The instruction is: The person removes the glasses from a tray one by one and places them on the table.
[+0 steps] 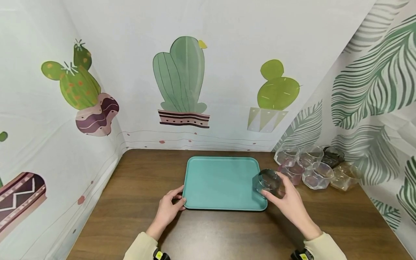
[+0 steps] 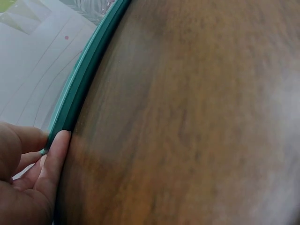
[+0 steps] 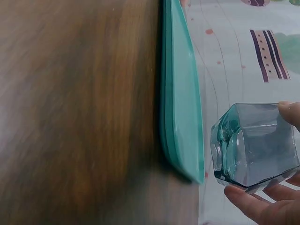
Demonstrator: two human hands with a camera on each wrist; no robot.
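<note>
A turquoise rectangular tray (image 1: 221,184) lies on the wooden table. My left hand (image 1: 169,207) holds its front left corner, the thumb on the front side and the fingers along the left rim; in the left wrist view the thumb (image 2: 58,147) presses against the tray's rim (image 2: 79,84). Between thumb and fingers my right hand (image 1: 290,202) grips a faceted, smoky blue-grey drinking glass (image 1: 268,180). This glass overlaps the tray's right edge in the head view. From the right wrist, the glass (image 3: 258,145) shows upright, its thick base slightly above the tray's rim (image 3: 190,117).
Several faceted glasses are grouped at the table's back right: clear ones (image 1: 317,176), a pink one (image 1: 294,173), a dark one (image 1: 333,156) and an amber one (image 1: 345,176). Cloth printed with cacti (image 1: 183,79) and leaves (image 1: 373,79) hangs behind and beside the table.
</note>
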